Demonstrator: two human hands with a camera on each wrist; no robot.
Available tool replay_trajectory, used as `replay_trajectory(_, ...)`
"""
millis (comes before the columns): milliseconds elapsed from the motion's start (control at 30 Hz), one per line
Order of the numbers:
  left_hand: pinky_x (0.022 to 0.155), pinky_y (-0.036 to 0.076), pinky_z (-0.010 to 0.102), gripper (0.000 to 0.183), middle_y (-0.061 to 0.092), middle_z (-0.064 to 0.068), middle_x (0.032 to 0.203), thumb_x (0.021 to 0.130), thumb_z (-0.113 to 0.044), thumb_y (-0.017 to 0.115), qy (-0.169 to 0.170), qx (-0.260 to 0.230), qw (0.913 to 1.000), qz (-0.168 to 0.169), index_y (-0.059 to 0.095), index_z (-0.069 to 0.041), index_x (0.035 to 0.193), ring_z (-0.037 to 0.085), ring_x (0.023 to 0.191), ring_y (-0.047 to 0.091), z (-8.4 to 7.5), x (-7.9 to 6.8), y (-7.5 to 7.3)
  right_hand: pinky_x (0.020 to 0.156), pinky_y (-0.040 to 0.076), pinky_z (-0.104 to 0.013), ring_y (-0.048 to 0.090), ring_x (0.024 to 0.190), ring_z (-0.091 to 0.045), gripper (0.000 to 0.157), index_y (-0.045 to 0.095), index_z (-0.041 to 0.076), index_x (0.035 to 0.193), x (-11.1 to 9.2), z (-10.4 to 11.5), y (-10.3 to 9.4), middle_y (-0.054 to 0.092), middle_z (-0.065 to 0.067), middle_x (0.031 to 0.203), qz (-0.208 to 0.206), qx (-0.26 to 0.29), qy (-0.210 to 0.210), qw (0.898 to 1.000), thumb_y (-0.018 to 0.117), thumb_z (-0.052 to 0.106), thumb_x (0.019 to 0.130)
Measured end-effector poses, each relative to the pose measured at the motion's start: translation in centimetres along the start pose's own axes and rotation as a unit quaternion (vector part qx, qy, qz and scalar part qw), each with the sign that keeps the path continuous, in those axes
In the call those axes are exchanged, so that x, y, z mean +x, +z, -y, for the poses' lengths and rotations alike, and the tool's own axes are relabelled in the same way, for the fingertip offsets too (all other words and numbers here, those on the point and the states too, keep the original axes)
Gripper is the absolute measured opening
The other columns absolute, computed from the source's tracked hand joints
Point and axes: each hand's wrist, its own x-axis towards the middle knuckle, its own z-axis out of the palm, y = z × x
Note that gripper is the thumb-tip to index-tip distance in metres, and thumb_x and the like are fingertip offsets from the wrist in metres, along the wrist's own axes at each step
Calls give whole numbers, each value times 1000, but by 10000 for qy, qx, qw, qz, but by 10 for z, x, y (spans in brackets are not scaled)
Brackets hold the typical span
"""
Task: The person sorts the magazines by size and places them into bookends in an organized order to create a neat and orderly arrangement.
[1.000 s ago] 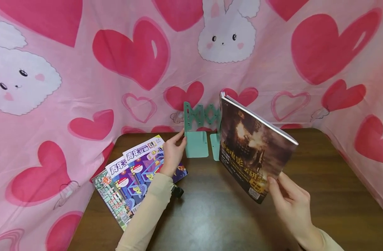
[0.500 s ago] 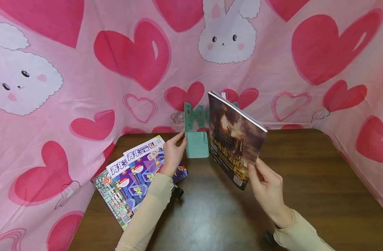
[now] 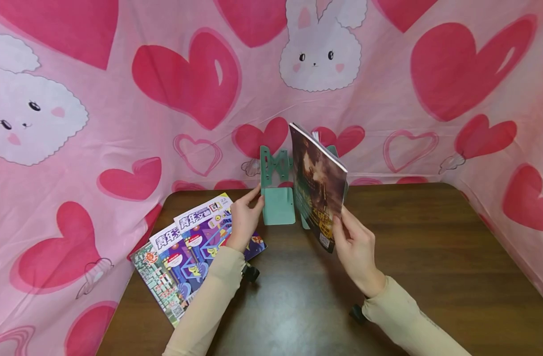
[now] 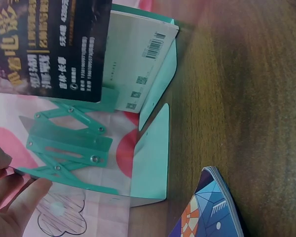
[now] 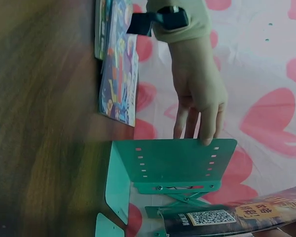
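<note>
Magazine [image 3: 318,183] tilts in the air in front of the right part of the green rack [image 3: 279,206], its dark cover showing. The right hand [image 3: 357,243] has it by the lower near edge, grip pinching the paper, thumb on the cover and fingers behind. The left hand [image 3: 244,220] is at the rack's left end plate, grip pinching the upright edge between thumb and fingers.

The rack stands on the counter [image 3: 436,252], a folding lattice joining its two ends and two flat feet set apart below. Inside it, at the right end, stands a pale book [image 4: 138,54] with a barcode on its back, beside the right end plate. The left part of the rack holds nothing that I can see.

From the front, the magazine hides most of the book, leaving a white tip above, and covers much of the right foot. Whether magazine and book touch, I can't tell. To the left lies a fanned pile [image 3: 175,259], purple covers over a green one; the left sleeve [image 3: 204,301] cuts across it, so I can't count the copies.
</note>
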Motion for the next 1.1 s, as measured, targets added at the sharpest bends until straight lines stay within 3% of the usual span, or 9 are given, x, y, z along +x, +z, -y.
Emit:
replay_trajectory(133,44,35,21,41,70,13,132,101,-13,69,-35,-78,9999,57,65,-13,141,13,44,41,-2,-1,-1,90,48,-8,69,104,-10,44,72,0,129,3,-4,11,75,-21,116,-98,-126,-20,9999,66,-16,89)
replay_trajectory(300,44,35,21,41,72,15,127,101,-12,69,-27,-58,10000,65,65,-13,142,13,41,41,-2,-2,-1,70,51,-9,70,86,-26,42,71,0,130,4,-11,24,75,-21,112,-149,-319,-73,9994,65,-13,90)
replay_trajectory(500,43,35,20,40,73,17,126,100,-11,70,80,-20,10000,13,65,-8,140,12,40,41,0,-2,0,57,58,-25,72,85,-30,40,69,-4,130,3,-17,38,74,-22,113,-146,-424,-127,9989,66,-12,91)
replay_trajectory(633,43,36,20,41,75,18,118,101,-12,69,-6,-41,10000,56,65,-11,142,13,40,42,-1,-3,0,55,60,-36,73,89,-33,40,68,-5,131,2,-19,49,74,-22,116,-201,-411,-106,9989,65,-13,92)
replay_trajectory(767,43,35,21,41,74,15,124,101,-12,70,-44,-7,10000,24,65,-12,141,13,40,41,-1,-3,0,56,59,-44,73,88,-34,40,68,-5,131,2,-22,60,74,-22,116,-283,-442,-110,9986,66,-13,92)
replay_trajectory(900,43,34,21,40,70,13,131,100,-11,71,36,61,9999,-72,67,-11,139,12,40,40,0,-2,1,56,59,-46,73,89,-34,40,68,-5,132,4,-25,70,74,-22,117,-360,-419,-122,9984,65,-12,93)
replay_trajectory(1100,45,34,20,39,72,13,128,99,-12,72,59,46,9998,-159,68,-12,138,10,44,42,-1,-2,2,59,59,-47,73,95,-34,41,66,-1,136,5,-29,85,74,-19,117,-351,-375,-103,9986,63,-9,96)
